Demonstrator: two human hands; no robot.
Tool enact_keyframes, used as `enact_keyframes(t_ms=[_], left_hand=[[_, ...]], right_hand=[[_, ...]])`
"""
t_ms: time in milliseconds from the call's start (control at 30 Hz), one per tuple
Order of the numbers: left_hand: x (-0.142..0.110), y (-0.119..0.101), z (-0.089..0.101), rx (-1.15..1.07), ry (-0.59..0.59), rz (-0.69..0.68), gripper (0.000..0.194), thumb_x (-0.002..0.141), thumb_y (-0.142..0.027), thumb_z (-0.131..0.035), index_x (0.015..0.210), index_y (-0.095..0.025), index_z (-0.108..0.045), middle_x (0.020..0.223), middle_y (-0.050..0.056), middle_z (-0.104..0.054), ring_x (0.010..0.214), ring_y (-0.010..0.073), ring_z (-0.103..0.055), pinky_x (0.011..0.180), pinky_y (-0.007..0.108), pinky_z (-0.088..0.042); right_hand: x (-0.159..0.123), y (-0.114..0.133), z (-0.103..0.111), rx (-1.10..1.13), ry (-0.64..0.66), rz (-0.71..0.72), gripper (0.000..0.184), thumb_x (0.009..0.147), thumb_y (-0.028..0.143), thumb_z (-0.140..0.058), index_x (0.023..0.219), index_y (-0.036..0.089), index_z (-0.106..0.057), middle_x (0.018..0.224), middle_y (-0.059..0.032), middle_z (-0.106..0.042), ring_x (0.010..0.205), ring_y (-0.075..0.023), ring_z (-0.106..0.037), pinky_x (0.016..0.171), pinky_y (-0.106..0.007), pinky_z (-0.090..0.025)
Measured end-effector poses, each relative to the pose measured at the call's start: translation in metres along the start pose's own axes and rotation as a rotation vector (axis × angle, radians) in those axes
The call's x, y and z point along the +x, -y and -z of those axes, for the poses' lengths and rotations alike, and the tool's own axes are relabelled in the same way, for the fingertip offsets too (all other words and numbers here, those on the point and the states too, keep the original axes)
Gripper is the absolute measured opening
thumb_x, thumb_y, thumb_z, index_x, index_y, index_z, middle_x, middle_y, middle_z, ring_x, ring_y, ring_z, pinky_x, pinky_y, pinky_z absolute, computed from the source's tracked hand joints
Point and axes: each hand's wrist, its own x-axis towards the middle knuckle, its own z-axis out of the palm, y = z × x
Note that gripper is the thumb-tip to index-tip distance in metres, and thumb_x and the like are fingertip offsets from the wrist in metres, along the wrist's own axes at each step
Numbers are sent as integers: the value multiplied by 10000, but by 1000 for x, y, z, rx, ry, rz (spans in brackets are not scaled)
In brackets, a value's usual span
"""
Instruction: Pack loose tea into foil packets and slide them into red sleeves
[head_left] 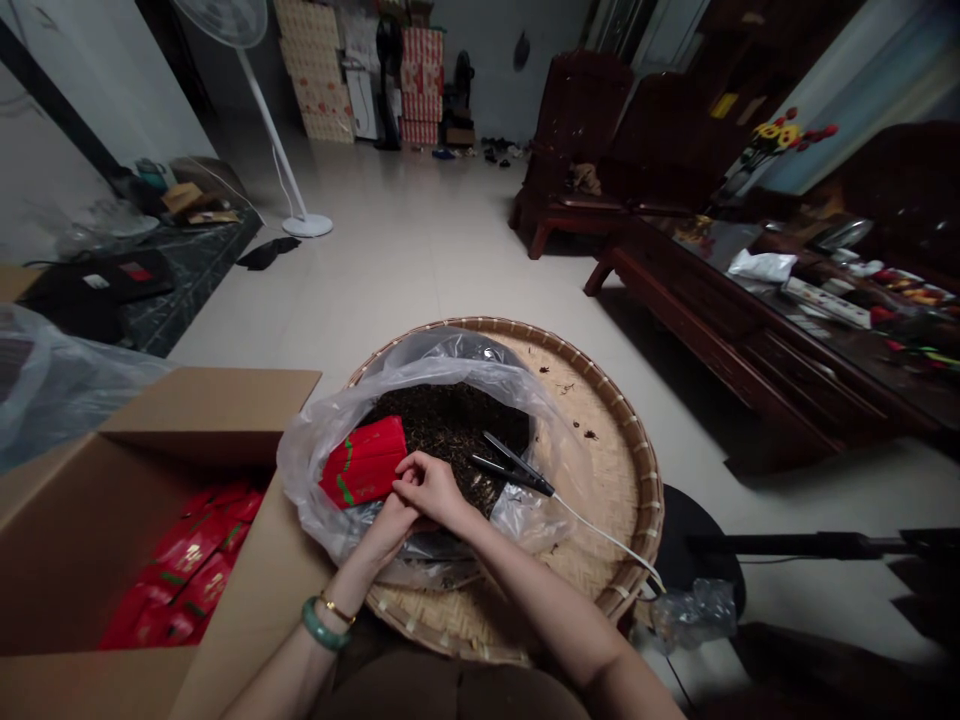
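Note:
A red packet (pixel 364 462) with green marks lies tilted at the left side of an open clear plastic bag (pixel 307 470) of dark dried leaves (pixel 465 420). My right hand (pixel 435 490) is closed in a pinch at the packet's right end. Just below it, my left hand (pixel 394 525) is closed at the same end, its fingers partly hidden behind the right hand. To the right of my hands, a black hair straightener (pixel 525 475) with a white cord rests on the bag, its plates apart.
The bag stands on a round woven bamboo tray (pixel 607 440). On the left, an open cardboard box (pixel 217 400) holds several red packets (pixel 195 570). A dark wooden table (pixel 720 330) and a black stand base (pixel 701 540) are on the right; a white fan (pixel 307 225) stands further back.

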Motion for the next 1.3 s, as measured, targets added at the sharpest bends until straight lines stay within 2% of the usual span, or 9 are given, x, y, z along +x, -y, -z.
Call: enact_keyframes(t_ms=[167,433,600,700,800,933,1000,1133,1300], left_hand=[[5,9,4,-45,-31,-32,684,628,-243,-690,1268,-217,-449,1306,138,-514,1170,305,-505,845,383,-520],[10,19,12,-65,-67,-48,529,663,-254,-660,1160,-185,-493,1129,86,-601,1157,261,-511,835,317,-519],[9,20,13,-69,-35,-37,574,631,-228,-694,1163,-176,-485,1115,87,-615,1098,253,-547,773,297,-533],[6,14,13,-57,27,5,552,620,-198,-716,1134,-148,-519,1082,110,-641,979,251,-611,675,283,-537],[-1,6,15,-65,129,38,537,639,-208,-739,1128,-127,-532,1090,143,-648,854,228,-652,614,271,-522],[-7,-4,15,-254,271,-23,534,712,-409,-719,1137,-156,-518,1226,188,-586,957,260,-646,724,317,-518],[-8,-8,11,-317,257,2,556,767,-500,-637,1186,-161,-498,1201,192,-601,964,272,-653,749,339,-519],[-4,-9,-1,-253,159,27,464,815,-421,-606,1190,-155,-539,1137,150,-647,880,235,-686,735,306,-531],[2,3,-3,167,17,-150,391,742,-464,-638,920,-124,-711,1053,128,-704,898,251,-670,705,321,-557]], right_hand=[[-3,9,1,-124,-16,133,199,712,176,-669,906,210,-644,765,20,-624,709,-131,-578,677,-227,-453],[-5,18,-3,-311,17,182,78,736,207,-702,775,221,-636,818,-1,-629,801,-151,-575,738,-250,-436],[-6,16,-5,-215,-29,214,69,786,220,-630,718,227,-632,776,-5,-651,779,-170,-584,748,-280,-431],[-7,15,10,-135,-69,210,84,801,249,-581,726,223,-611,748,1,-646,715,-167,-579,687,-277,-435],[-11,8,39,-100,-121,180,86,803,253,-523,735,208,-549,667,19,-579,587,-132,-522,557,-240,-400],[-30,-9,72,17,-269,128,134,762,246,-514,666,207,-428,585,53,-455,537,-101,-448,522,-210,-358],[-43,-18,77,49,-285,87,133,750,252,-527,669,204,-432,587,55,-466,534,-96,-453,520,-203,-358],[-60,-31,75,110,-232,-1,162,730,315,-599,811,176,-579,703,5,-608,613,-128,-543,565,-224,-412],[-60,-38,82,-43,-421,-25,248,706,374,-662,563,178,-614,611,-19,-592,649,-163,-521,623,-274,-425]])
